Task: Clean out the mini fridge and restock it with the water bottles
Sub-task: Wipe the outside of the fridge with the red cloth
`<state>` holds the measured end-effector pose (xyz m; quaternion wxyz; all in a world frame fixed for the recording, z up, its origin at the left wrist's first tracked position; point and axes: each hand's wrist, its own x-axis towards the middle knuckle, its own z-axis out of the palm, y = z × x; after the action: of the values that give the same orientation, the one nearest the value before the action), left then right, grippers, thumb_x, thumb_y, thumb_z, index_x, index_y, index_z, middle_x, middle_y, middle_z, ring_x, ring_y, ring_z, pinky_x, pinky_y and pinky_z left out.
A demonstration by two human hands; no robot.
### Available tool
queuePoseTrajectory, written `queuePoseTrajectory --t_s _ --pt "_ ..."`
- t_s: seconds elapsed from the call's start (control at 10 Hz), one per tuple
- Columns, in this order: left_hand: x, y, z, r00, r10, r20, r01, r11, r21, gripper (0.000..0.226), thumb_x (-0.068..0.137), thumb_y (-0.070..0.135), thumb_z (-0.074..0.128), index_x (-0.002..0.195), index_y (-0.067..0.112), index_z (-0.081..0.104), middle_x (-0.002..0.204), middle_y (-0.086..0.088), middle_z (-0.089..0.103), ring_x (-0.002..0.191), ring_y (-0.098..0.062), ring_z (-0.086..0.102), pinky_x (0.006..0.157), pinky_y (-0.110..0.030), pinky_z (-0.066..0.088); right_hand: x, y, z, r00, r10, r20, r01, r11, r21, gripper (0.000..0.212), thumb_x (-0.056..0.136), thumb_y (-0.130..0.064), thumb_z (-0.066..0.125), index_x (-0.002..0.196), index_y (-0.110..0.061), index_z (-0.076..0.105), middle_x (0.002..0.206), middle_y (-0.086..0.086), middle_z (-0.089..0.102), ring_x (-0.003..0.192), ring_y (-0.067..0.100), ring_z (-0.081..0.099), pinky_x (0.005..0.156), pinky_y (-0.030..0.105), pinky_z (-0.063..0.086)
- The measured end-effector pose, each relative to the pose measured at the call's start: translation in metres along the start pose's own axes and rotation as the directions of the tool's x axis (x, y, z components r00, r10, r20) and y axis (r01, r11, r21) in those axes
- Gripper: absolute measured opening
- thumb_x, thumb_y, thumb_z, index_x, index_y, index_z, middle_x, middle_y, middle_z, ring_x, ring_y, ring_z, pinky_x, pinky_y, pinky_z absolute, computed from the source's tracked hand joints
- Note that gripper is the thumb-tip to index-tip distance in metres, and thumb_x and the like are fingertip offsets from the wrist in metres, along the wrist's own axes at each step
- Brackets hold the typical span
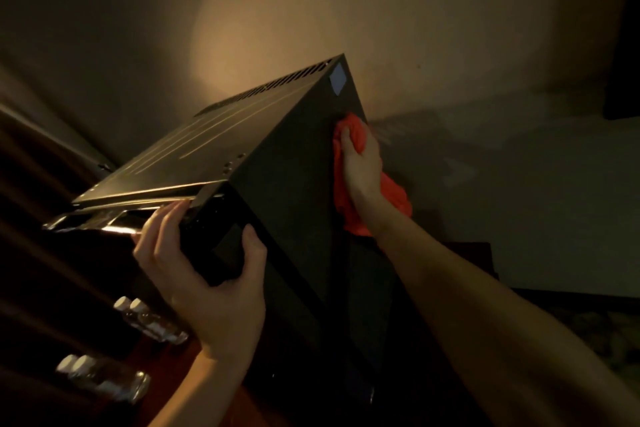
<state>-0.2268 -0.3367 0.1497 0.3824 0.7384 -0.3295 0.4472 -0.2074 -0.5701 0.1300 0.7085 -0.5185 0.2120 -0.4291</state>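
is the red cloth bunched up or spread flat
Bunched up. The right hand grips the cloth in a wad against the fridge side, with crumpled folds sticking out above and below the hand.

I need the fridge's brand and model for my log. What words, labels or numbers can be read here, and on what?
No text is readable.
Pale sticker on the mini fridge: too blurred to read.
Water bottles: labels too dark and small to read.
Red cloth: no print shows.

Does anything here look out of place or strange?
The water bottles lie on their sides at lower left, outside the mini fridge. The right hand presses a red cloth on its side.
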Motion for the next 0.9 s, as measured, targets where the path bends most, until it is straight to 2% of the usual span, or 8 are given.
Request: queuePoseTrajectory --t_s 0.1,0.2,0.3,0.4,0.5,0.7,0.8,0.9 --pt "-0.002 -0.004 -0.004 1.000 -0.020 -0.003 0.020 1.000 -0.016 0.074 0.075 0.034 0.075 0.132 -0.002 0.046 0.138 -0.014 0.044 0.133 -0.028 0.039 0.108 -0.054 0.034 -0.016 -0.034 0.019 0.944 -0.295 0.151 0.305 0.951 -0.053 0.051 0.095 -0.048 0.049 0.142 -0.031 0.038 0.147 -0.003 0.042 0.135 0.012 0.039 0.113 0.035 0.026" --pt "-0.001 0.018 -0.005 0.998 0.017 -0.061 -0.022 0.996 -0.084 0.064 0.076 0.023 0.075 0.127 -0.004 0.048 0.130 -0.025 0.046 0.129 -0.011 0.039 0.109 -0.035 0.035 -0.019 -0.015 0.016 0.896 -0.424 0.130 0.435 0.898 -0.071 0.056 0.094 -0.041 0.057 0.145 -0.027 0.037 0.148 -0.007 0.041 0.135 0.001 0.036 0.114 0.021 0.025" --pt "0.001 0.021 -0.007 0.990 0.076 -0.119 -0.089 0.990 -0.110 0.061 0.076 0.017 0.075 0.128 -0.001 0.048 0.125 -0.029 0.047 0.126 -0.003 0.035 0.107 -0.026 0.033 -0.020 0.022 -0.003 0.960 -0.269 0.080 0.275 0.959 -0.065 0.059 0.094 -0.043 0.057 0.145 -0.023 0.036 0.136 -0.015 0.049 0.120 -0.015 0.043 0.106 0.011 0.030" --pt "0.001 0.022 -0.007 0.991 0.071 -0.117 -0.087 0.986 -0.139 0.062 0.075 0.014 0.078 0.128 0.006 0.047 0.126 -0.018 0.046 0.126 -0.004 0.037 0.108 -0.032 0.035 -0.022 0.035 -0.014 0.987 -0.146 0.071 0.153 0.984 -0.097 0.060 0.092 -0.048 0.056 0.144 -0.025 0.037 0.133 -0.013 0.052 0.118 -0.005 0.049 0.112 0.028 0.034" --pt "0.001 0.024 -0.009 0.990 0.078 -0.120 -0.096 0.983 -0.159 0.060 0.076 0.015 0.078 0.129 0.010 0.048 0.128 -0.008 0.043 0.128 -0.002 0.037 0.108 -0.051 0.037 -0.037 0.029 -0.009 0.995 -0.095 0.033 0.097 0.994 -0.042 0.061 0.092 -0.049 0.056 0.145 -0.026 0.037 0.142 -0.008 0.048 0.128 0.004 0.045 0.115 0.039 0.031" --pt "0.001 0.021 -0.012 0.990 0.080 -0.116 -0.102 0.973 -0.206 0.058 0.077 0.016 0.079 0.127 0.014 0.050 0.126 -0.005 0.047 0.126 -0.003 0.042 0.101 -0.064 0.037 -0.054 -0.003 0.006 0.908 -0.378 0.182 0.394 0.917 -0.059 0.046 0.098 -0.035 0.050 0.142 -0.028 0.040 0.148 -0.007 0.040 0.135 0.001 0.036 0.114 0.023 0.025" --pt "0.000 0.016 -0.011 0.985 0.117 -0.124 -0.139 0.972 -0.191 0.059 0.078 0.020 0.078 0.129 0.019 0.048 0.129 0.001 0.046 0.127 -0.007 0.043 0.102 -0.066 0.036 -0.008 0.009 -0.008 0.951 -0.239 0.195 0.272 0.947 -0.168 0.060 0.098 -0.051 0.039 0.151 -0.027 0.024 0.154 -0.006 0.029 0.134 -0.001 0.028 0.113 0.022 0.018" --pt "0.000 0.013 -0.010 0.981 0.150 -0.127 -0.172 0.966 -0.190 0.059 0.078 0.021 0.077 0.129 0.018 0.047 0.129 -0.001 0.046 0.127 -0.010 0.042 0.102 -0.065 0.036 0.013 0.049 -0.029 0.988 -0.009 0.152 0.046 0.969 -0.243 0.069 0.095 -0.062 0.033 0.153 -0.028 0.018 0.159 -0.005 0.020 0.139 0.006 0.023 0.110 0.015 0.011"
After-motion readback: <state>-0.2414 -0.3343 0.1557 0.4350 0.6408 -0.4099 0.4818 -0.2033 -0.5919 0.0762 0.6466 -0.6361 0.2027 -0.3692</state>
